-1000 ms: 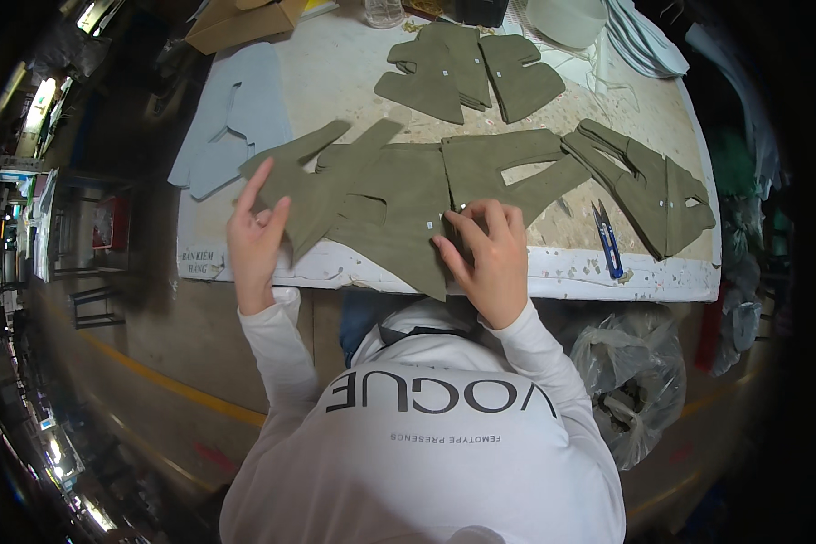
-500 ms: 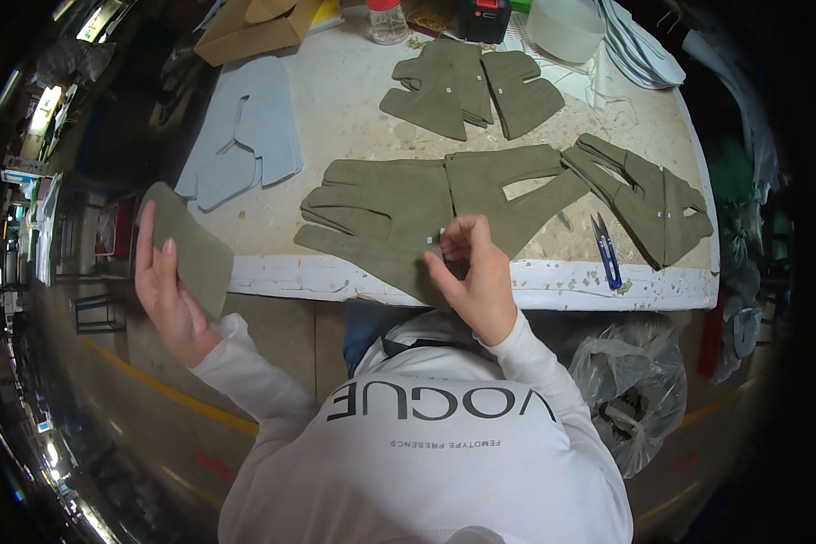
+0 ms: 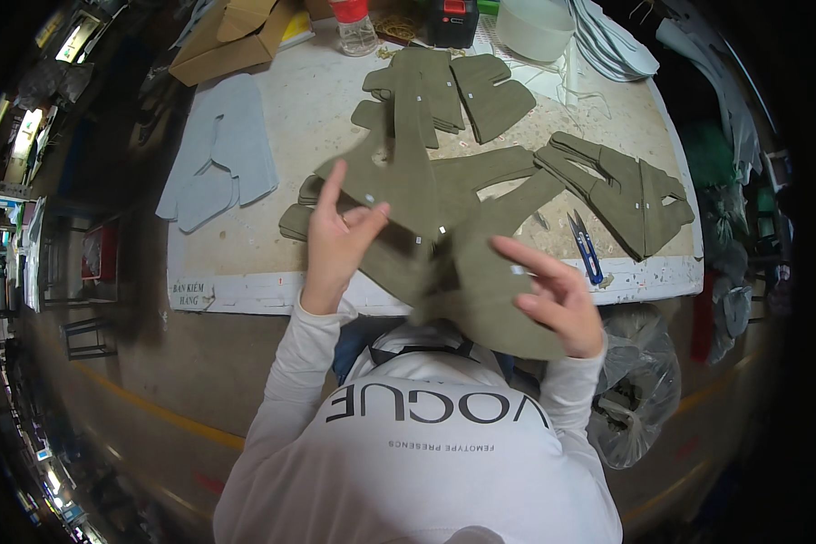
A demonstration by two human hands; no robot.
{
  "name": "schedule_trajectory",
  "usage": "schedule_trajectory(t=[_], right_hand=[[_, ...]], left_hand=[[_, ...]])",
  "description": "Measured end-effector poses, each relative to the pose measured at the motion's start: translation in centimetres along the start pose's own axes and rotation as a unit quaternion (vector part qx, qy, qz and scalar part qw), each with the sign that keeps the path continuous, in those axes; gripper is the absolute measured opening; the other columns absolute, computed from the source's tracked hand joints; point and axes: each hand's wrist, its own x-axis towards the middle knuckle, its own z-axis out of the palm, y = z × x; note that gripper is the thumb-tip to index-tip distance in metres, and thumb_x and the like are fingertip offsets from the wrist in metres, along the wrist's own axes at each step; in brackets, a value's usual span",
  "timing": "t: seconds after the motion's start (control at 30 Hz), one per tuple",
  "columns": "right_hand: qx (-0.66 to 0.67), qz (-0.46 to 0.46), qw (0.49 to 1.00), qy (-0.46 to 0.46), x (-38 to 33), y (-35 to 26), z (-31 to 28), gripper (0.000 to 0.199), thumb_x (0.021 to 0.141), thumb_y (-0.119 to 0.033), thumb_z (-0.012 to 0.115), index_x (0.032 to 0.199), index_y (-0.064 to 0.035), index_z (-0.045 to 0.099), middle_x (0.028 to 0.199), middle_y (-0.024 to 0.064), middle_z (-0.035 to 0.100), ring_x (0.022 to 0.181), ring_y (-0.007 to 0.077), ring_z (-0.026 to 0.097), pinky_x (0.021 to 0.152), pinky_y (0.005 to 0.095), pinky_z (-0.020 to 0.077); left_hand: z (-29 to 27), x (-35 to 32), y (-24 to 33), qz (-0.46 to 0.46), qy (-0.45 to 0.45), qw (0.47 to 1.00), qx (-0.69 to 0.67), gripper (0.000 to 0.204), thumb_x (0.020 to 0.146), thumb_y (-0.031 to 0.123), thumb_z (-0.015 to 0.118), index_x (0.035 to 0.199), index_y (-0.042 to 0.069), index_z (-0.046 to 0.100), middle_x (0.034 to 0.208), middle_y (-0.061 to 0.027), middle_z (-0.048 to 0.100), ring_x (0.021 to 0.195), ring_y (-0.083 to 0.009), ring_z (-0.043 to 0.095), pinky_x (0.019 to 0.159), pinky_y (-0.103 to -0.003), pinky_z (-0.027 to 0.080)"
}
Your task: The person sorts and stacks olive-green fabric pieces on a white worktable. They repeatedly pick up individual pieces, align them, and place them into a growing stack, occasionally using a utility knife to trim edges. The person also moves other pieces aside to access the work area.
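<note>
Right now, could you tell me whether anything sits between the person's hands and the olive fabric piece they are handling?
Nothing visible does. The left hand and the right hand are both already on the olive fabric piece, lifted over the table edge. The blue snips lie off to the right, clear of both hands.

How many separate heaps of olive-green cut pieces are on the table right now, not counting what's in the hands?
3: a top-centre stack, a right stack beside the blue snips, and a central pile under the held piece. More may lie hidden beneath.
</note>
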Motion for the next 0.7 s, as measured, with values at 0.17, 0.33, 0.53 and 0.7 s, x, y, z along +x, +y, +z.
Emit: schedule_trajectory(t=[0.17, 0.33, 0.53, 0.7], right_hand=[[0.021, -0.093, 0.994, 0.061, -0.5, -3.3, -1.1, 0.062, 0.085, -0.009, 0.063, 0.141, 0.01, 0.044, 0.137, 0.0204, 0.055, 0.123, 0.0219, 0.056, 0.106, 0.0312, 0.0408], [-0.017, -0.227, 0.96, 0.163, 3.9, -2.4, -0.3, 0.062, 0.087, -0.006, 0.06, 0.145, 0.0054, 0.042, 0.143, 0.0165, 0.049, 0.126, 0.0193, 0.052, 0.106, 0.029, 0.0395], [0.011, -0.192, 0.964, 0.183, 4.1, 4.1, 2.1, 0.064, 0.09, -0.001, 0.062, 0.148, 0.0032, 0.036, 0.15, 0.0135, 0.041, 0.115, 0.015, 0.058, 0.101, 0.0287, 0.045], [-0.041, -0.074, 0.982, 0.167, 3.5, 8.5, 2.0, 0.046, 0.092, 0.005, 0.061, 0.137, 0.0047, 0.05, 0.124, 0.0105, 0.058, 0.104, 0.0109, 0.061, 0.093, 0.0246, 0.0489]], left_hand=[[-0.4, -2.7, -3.4, 0.102, 0.012, 0.986, 0.132, 0.085, 0.086, -0.013, 0.065, 0.155, 0.001, 0.018, 0.144, -0.0153, 0.04, 0.09, -0.0116, 0.063, 0.074, -0.02, 0.053], [0.0, -5.9, -3.2, 0.114, 0.029, 0.982, 0.148, 0.087, 0.084, -0.013, 0.064, 0.155, 0.0, 0.016, 0.129, -0.0145, 0.038, 0.09, -0.0171, 0.067, 0.076, -0.024, 0.057], [-1.0, -8.7, -3.4, 0.065, 0.061, 0.99, 0.106, 0.075, 0.087, -0.012, 0.062, 0.151, -0.002, 0.025, 0.119, -0.0135, 0.05, 0.091, -0.0166, 0.067, 0.077, -0.023, 0.056], [-2.0, -8.2, -3.2, 0.011, 0.013, 0.997, 0.08, 0.063, 0.089, -0.012, 0.061, 0.146, -0.003, 0.035, 0.114, -0.012, 0.057, 0.095, -0.0148, 0.066, 0.08, -0.023, 0.055]])
